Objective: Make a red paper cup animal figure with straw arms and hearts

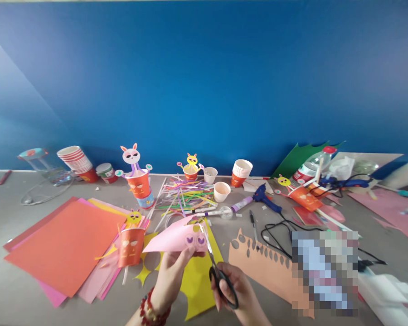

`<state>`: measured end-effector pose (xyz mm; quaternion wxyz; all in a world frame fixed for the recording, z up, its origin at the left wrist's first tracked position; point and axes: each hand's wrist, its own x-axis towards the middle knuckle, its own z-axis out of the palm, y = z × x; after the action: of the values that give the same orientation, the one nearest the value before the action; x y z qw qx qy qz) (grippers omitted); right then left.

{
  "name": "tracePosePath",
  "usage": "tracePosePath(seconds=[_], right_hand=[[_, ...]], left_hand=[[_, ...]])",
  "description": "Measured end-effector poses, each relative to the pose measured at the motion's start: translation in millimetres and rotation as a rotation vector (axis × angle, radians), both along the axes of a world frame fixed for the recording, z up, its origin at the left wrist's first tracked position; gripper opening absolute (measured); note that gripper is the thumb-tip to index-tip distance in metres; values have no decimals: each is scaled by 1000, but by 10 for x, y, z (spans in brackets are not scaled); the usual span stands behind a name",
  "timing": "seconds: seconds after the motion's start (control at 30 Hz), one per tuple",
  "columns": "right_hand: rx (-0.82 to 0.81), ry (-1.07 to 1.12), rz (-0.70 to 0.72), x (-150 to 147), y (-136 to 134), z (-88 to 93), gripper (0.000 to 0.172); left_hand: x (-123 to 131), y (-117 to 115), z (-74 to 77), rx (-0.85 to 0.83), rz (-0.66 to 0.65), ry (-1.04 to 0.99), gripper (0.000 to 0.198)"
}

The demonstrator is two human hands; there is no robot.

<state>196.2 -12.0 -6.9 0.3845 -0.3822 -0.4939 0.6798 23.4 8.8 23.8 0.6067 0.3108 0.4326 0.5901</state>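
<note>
My left hand [171, 277], with a red bead bracelet at the wrist, pinches a pink paper sheet [172, 236] that has two purple drawn eyes near its right edge. My right hand [236, 293] grips black-handled scissors [215, 262], whose blades point up into the pink sheet's right edge beside the eyes. Both hands hover over a yellow paper sheet [199, 280] on the grey table. An orange paper cup figure [130, 244] with a yellow head stands just left of my left hand.
A stack of orange and pink paper [64, 244] lies at the left. Cup figures [138, 181], stacked cups [76, 160], coloured straws [185, 197], a blue glue gun [265, 198] with black cable, a cut orange strip [261, 265] and a bottle [311, 165] crowd the table.
</note>
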Motion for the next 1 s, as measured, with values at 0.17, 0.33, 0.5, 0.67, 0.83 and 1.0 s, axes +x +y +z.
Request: tracePosePath(seconds=[0.17,0.33,0.5,0.67,0.83,1.0], right_hand=[[-9,19,10,-1,15,-41,67],[-3,19,2,9,6,-34,65],[10,2,14,28,0,-61,66],[36,6,9,29,-1,-93,66],[33,-26,13,44,-10,-33,66],[35,-57,42,91,-6,-25,68]], left_hand=[[0,-2,5,-14,6,-21,34],[-18,1,-20,7,6,-34,29],[-30,-7,-3,3,7,-40,29],[-28,-5,22,19,-8,-56,30],[-32,-6,25,27,-14,-76,28],[-48,-10,59,41,-63,-94,30]])
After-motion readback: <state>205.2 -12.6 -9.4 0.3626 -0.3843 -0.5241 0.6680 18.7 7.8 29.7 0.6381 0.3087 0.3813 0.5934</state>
